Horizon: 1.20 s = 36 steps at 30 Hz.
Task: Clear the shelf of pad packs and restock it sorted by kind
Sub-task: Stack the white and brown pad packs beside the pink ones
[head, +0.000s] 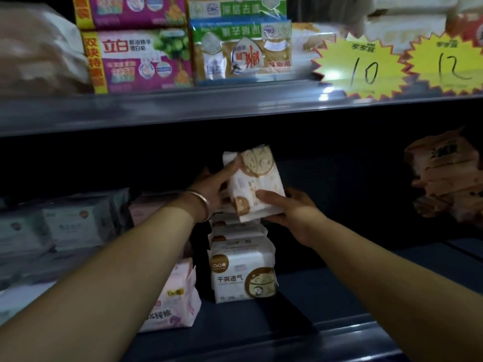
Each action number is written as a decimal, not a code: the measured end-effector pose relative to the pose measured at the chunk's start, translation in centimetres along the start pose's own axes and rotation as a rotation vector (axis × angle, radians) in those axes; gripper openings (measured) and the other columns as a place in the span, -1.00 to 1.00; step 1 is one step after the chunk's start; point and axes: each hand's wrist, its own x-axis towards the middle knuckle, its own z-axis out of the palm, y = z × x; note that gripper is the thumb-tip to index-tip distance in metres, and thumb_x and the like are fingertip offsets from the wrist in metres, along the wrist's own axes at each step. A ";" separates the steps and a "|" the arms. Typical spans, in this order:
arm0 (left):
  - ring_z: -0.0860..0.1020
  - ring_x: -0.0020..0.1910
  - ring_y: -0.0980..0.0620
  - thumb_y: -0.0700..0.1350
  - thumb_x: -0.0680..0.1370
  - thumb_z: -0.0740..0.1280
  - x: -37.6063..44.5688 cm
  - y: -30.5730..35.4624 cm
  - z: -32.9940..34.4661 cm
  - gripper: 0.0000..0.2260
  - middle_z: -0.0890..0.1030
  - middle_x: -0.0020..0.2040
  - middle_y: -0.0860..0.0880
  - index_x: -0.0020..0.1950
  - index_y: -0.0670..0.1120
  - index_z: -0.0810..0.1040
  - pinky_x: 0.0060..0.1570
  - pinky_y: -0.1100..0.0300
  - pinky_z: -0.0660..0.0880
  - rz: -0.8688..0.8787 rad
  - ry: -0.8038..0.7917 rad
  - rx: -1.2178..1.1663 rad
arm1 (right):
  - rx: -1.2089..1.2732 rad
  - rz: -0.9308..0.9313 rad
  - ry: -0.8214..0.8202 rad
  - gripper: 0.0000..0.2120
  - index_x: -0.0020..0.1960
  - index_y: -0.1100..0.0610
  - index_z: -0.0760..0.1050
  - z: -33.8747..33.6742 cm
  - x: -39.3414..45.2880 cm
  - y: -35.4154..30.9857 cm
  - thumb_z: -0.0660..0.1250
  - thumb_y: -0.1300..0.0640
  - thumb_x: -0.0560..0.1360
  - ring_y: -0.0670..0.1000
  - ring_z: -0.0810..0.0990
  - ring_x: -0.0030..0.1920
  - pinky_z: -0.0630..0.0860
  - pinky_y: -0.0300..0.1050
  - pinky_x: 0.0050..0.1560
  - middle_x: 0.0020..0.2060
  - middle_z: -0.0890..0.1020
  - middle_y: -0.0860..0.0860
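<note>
Above the white-and-gold stack [241, 262] on the dim lower shelf [339, 304], I grip a matching pad pack [254, 182] upright, long axis near vertical, left hand [213, 188] at top, right hand [290, 209] low, directly over its kind.

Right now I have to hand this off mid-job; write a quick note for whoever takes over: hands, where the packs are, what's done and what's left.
Left hand and right hand both grip one white-and-gold pack, held upright above the white-and-gold stack at mid-shelf.
Pink packs stand just left of that stack; pale blue-green packs lie farther left; an orange pile sits at far right.
Done: the kinds are already grouped.
Left: the held pack is not yet on its stack. The dark shelf board right of the stack is bare.
</note>
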 end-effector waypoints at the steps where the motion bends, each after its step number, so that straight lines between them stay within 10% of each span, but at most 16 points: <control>1: 0.61 -0.07 -0.03 -0.12 0.54 0.31 -0.4 -0.5 0.3 -0.66 0.62 0.05 -0.12 0.30 -0.18 0.47 -0.16 0.11 0.62 -0.060 -0.027 0.058 | 0.043 0.010 -0.005 -0.53 0.22 0.25 0.46 0.5 0.1 0.3 0.48 0.11 0.39 0.11 0.65 0.05 0.59 0.05 0.10 0.07 0.64 0.15; 9: 0.50 0.12 -0.02 -0.32 0.31 0.53 1.3 0.9 -2.8 -0.22 0.50 0.19 -0.05 0.45 -0.06 0.26 0.01 0.13 0.49 0.032 -0.039 0.850 | -0.365 -0.198 -0.037 -0.02 0.52 -0.07 0.06 -0.2 3.2 0.0 0.55 0.27 0.29 -0.01 0.42 0.30 0.48 0.02 0.25 0.31 0.37 -0.09; 13: 0.42 0.22 0.04 -0.33 0.32 0.52 2.0 1.8 -2.3 -0.15 0.42 0.20 0.04 0.49 0.04 0.19 0.05 0.21 0.43 0.005 -0.207 1.107 | -0.400 -0.264 -0.266 -0.11 0.47 0.07 0.21 0.8 5.7 0.4 0.55 0.27 0.25 0.07 0.52 0.24 0.56 0.03 0.14 0.28 0.50 0.10; 16: 0.35 0.33 0.01 -0.36 0.35 0.48 2.9 1.6 -3.3 -0.12 0.35 0.35 -0.02 0.52 0.01 0.09 0.19 0.16 0.41 0.062 -0.087 1.016 | -0.347 -0.313 -0.055 -0.32 0.36 0.15 0.33 1.5 7.0 1.5 0.53 0.27 0.32 0.09 0.55 0.18 0.57 -0.09 0.03 0.21 0.53 0.13; 20: 0.43 0.29 -0.24 -0.46 0.48 0.23 2.2 -0.1 -4.2 -0.52 0.47 0.28 -0.28 0.40 -0.23 0.34 0.13 0.00 0.43 0.047 0.188 0.808 | -0.184 -0.270 -0.009 -0.39 0.39 0.21 0.29 1.2 8.3 3.1 0.44 0.31 0.41 0.14 0.53 0.22 0.50 0.14 0.21 0.25 0.51 0.17; 24: 0.60 -0.07 0.03 -0.36 0.56 0.19 1.5 -2.4 -4.5 -0.83 0.52 -0.03 -0.28 0.10 -0.38 0.50 -0.09 0.22 0.48 -0.173 0.215 0.905 | -0.303 -0.067 -0.060 -0.55 0.33 0.20 0.39 1.4 8.6 5.6 0.35 0.36 0.47 0.15 0.52 0.22 0.45 0.15 0.27 0.20 0.54 0.16; 32: 0.43 -0.38 -0.02 -0.29 0.53 0.28 2.2 -4.5 -5.4 -0.79 0.46 -0.34 -0.11 -0.30 -0.14 0.42 -0.33 0.18 0.41 -0.312 0.223 0.916 | -0.450 -0.037 0.059 -0.59 0.31 0.19 0.43 1.8 8.5 5.6 0.38 0.24 0.48 0.15 0.53 0.21 0.47 0.04 0.25 0.22 0.55 0.17; 36: 0.52 -0.13 -0.08 -0.21 0.56 0.25 1.1 -4.3 -4.8 -0.93 0.54 -0.09 -0.14 -0.03 -0.17 0.51 -0.16 0.16 0.44 -0.244 0.180 1.185 | -0.900 -0.107 0.127 -0.62 0.34 0.22 0.39 0.7 6.1 3.9 0.27 0.12 0.56 0.19 0.49 0.25 0.42 -0.08 0.17 0.25 0.52 0.18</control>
